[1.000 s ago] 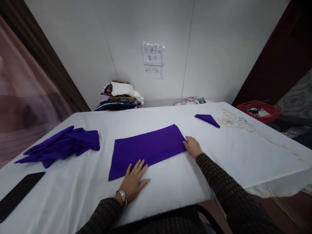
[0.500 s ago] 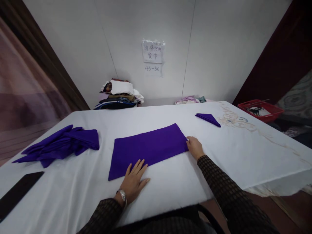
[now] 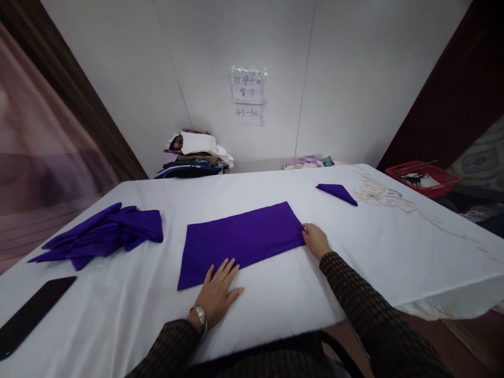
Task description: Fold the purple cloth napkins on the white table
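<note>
A purple napkin (image 3: 240, 236), doubled into a long rectangle, lies flat in the middle of the white-covered table (image 3: 283, 294). Flat on its near edge, left of the middle, rests my left hand (image 3: 216, 291), fingers stretched out and a silver bracelet at the wrist. My right hand (image 3: 315, 240) pinches the napkin's near right corner between thumb and fingers. Farther back to the right sits a purple napkin folded into a narrow triangle (image 3: 337, 193). On the left lies a crumpled heap of purple napkins (image 3: 106, 233).
A dark phone-like slab (image 3: 35, 315) lies at the table's left front. Stacked clothes (image 3: 197, 152) and pinkish cloth (image 3: 303, 162) are behind the far edge. Right of the table stands a red basket (image 3: 444, 184). A handwritten sign (image 3: 248, 94) hangs on the wall.
The view has shifted slightly. My right fingers have closed a little more around the napkin's corner, which now looks slightly bunched. My left hand stays in place.
</note>
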Action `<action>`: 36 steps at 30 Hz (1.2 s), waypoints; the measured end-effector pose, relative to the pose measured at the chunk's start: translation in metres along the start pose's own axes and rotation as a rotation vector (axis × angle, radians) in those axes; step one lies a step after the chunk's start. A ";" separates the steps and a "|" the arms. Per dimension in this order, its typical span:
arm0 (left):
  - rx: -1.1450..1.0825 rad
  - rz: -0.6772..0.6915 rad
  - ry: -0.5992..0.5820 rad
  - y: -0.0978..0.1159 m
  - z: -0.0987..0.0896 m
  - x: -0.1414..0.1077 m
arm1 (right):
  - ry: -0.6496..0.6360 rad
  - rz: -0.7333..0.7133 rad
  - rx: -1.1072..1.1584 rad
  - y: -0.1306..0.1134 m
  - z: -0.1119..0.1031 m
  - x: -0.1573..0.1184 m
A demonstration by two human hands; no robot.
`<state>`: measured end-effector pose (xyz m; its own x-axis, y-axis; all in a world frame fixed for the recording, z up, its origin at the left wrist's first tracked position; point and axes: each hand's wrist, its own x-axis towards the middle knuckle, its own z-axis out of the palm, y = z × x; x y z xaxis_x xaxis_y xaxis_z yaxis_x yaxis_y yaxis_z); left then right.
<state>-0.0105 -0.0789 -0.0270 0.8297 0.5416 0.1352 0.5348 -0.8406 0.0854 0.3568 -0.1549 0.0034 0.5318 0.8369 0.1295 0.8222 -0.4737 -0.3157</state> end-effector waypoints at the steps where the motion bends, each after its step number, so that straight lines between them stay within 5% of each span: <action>1: -0.001 -0.004 -0.007 0.000 0.000 0.000 | 0.002 0.000 -0.008 0.000 -0.002 0.000; 4: -0.002 -0.020 -0.022 0.000 -0.001 0.000 | 0.051 -0.071 -0.034 -0.009 -0.007 -0.004; 7: 0.001 -0.028 -0.015 0.001 0.000 0.001 | 0.073 -0.289 0.023 -0.040 -0.006 -0.020; 12: 0.027 -0.025 -0.021 0.001 0.001 0.002 | -0.253 -0.817 0.102 -0.117 0.016 -0.067; 16: 0.036 -0.020 -0.038 0.000 0.000 0.003 | -0.362 -0.903 0.155 -0.149 0.032 -0.087; 20: 0.026 -0.028 -0.056 0.001 -0.001 0.003 | -0.389 -0.823 0.118 -0.127 0.031 -0.079; 27: -0.030 -0.039 -0.040 0.004 -0.004 0.003 | -0.275 -0.384 -0.126 -0.002 -0.004 -0.044; 29: -0.050 -0.051 -0.053 0.006 -0.006 0.003 | -0.203 -0.262 -0.190 0.016 -0.011 -0.041; 32: -0.080 -0.064 -0.080 0.009 -0.013 0.002 | -0.122 -0.326 -0.192 0.003 -0.011 -0.045; 36: -0.107 -0.105 -0.105 0.020 -0.026 0.005 | -0.191 -0.643 -0.069 -0.062 0.005 -0.058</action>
<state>0.0004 -0.0925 0.0013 0.7854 0.6187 0.0170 0.6038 -0.7720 0.1987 0.2736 -0.1727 0.0104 -0.1082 0.9890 0.1010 0.9777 0.1242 -0.1692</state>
